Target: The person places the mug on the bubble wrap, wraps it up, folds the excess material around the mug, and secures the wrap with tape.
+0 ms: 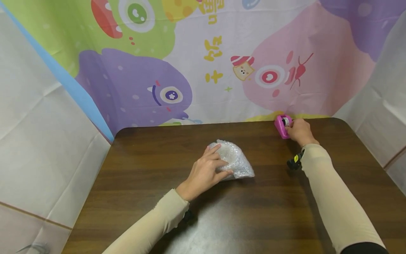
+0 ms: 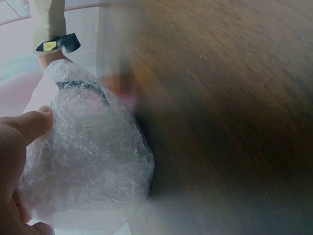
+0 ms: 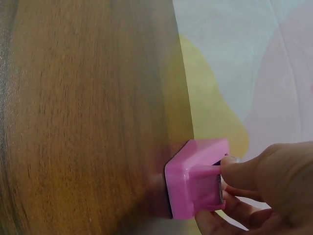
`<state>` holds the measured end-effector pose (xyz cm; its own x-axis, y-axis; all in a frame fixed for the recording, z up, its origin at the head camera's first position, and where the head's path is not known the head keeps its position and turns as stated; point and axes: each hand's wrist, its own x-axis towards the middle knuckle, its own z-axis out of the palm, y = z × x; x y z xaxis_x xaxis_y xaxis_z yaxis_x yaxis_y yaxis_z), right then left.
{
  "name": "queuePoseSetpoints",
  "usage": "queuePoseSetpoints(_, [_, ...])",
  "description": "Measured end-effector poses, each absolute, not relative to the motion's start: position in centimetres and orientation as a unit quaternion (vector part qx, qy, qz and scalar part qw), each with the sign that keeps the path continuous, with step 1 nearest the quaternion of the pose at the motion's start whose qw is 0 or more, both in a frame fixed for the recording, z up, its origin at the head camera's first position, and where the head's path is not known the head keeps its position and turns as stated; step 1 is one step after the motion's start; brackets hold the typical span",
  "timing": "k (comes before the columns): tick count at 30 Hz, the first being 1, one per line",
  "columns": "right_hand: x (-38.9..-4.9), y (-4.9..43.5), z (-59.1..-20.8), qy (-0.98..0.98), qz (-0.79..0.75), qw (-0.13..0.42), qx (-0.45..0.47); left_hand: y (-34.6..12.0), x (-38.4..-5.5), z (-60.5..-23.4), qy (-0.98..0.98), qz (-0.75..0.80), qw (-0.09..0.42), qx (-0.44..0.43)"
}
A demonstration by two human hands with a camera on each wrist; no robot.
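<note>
Near the middle of the table lies a bundle in clear bubble wrap (image 1: pixel 236 158), bulging and uneven; what is inside cannot be made out. My left hand (image 1: pixel 207 169) holds it from the left, fingers spread and bent over the wrap. In the left wrist view, a dark band shows near the top of the bubble wrap (image 2: pixel 93 152). At the table's far right edge, my right hand (image 1: pixel 300 131) grips a pink tape dispenser (image 1: pixel 281 127) by its right side. The right wrist view shows thumb and fingers on either side of the pink dispenser (image 3: pixel 188 181).
The dark wooden table (image 1: pixel 142 151) has rounded far corners. A curtain with cartoon monsters (image 1: pixel 136 88) hangs right behind its far edge, close to the dispenser. Pale panels (image 1: pixel 41 116) flank the table on both sides.
</note>
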<state>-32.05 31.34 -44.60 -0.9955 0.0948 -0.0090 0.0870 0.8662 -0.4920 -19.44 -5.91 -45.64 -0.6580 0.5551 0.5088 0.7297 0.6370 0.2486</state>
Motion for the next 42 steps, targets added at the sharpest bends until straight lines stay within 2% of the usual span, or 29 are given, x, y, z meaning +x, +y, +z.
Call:
queuePoseSetpoints(14, [-32.05, 31.09, -44.34, -0.956, 0.28, 0.012, -0.084, -5.95, -19.42, -45.69, -0.882, -0.222, 0.201, -0.364])
queuePoseSetpoints(27, [-32.0, 30.9, -44.78, -0.949, 0.294, 0.036, -0.112, -5.99, -19.42, -45.64, -0.881, -0.22, 0.206, -0.365])
queuePoseSetpoints(42, [-32.07, 31.43, -44.95, -0.938, 0.317, -0.018, -0.141, -5.94, -19.45, -45.62, -0.882, -0.215, 0.206, -0.366])
